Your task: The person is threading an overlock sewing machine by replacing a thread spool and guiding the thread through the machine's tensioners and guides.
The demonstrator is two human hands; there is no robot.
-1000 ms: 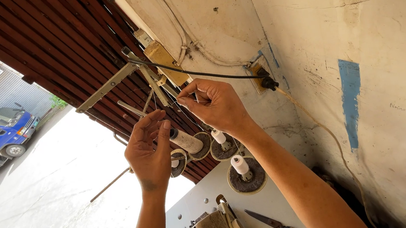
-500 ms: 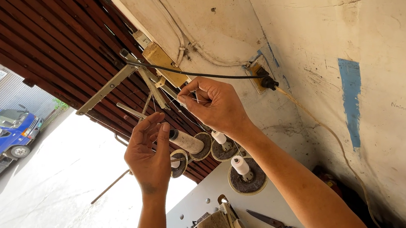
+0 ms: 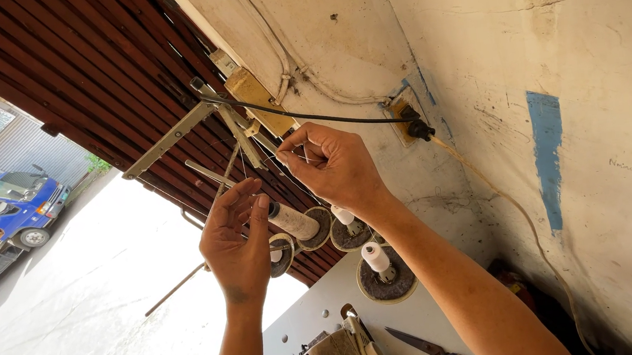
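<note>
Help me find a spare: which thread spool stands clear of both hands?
The white spool on the round pad nearest the scissors; the others sit up by the left hand and right hand's wrist.

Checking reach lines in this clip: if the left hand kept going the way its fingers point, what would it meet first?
Probably the thin metal rod of the thread stand, just beyond the left hand's fingertips. Depth is unclear, so the fingers may pass beside it toward the bracket.
</note>
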